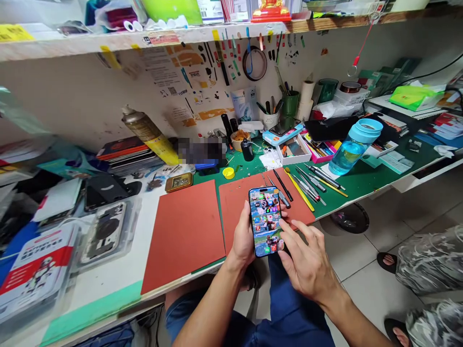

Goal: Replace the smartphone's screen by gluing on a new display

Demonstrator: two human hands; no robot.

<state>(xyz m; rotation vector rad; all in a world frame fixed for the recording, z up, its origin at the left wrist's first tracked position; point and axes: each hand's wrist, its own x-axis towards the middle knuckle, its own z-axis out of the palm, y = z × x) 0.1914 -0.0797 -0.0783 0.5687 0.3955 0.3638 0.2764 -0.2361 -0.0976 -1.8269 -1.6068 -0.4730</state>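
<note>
My left hand [243,238] is wrapped round the left edge of a smartphone [265,220]. Its screen is lit with rows of app icons, and it is held upright over the front edge of the workbench. My right hand [306,262] hovers beside the phone's lower right with fingers spread. Its index finger touches the bottom right of the screen. Under the phone lie two red-brown mats [186,231] on the green bench surface.
Screwdrivers and tweezers [311,182] lie right of the mats, beside a blue water bottle [352,147]. A spray can [152,137], phone cases [108,231] and boxes crowd the left. Another person's sandalled feet [388,262] are at the right on the tiled floor.
</note>
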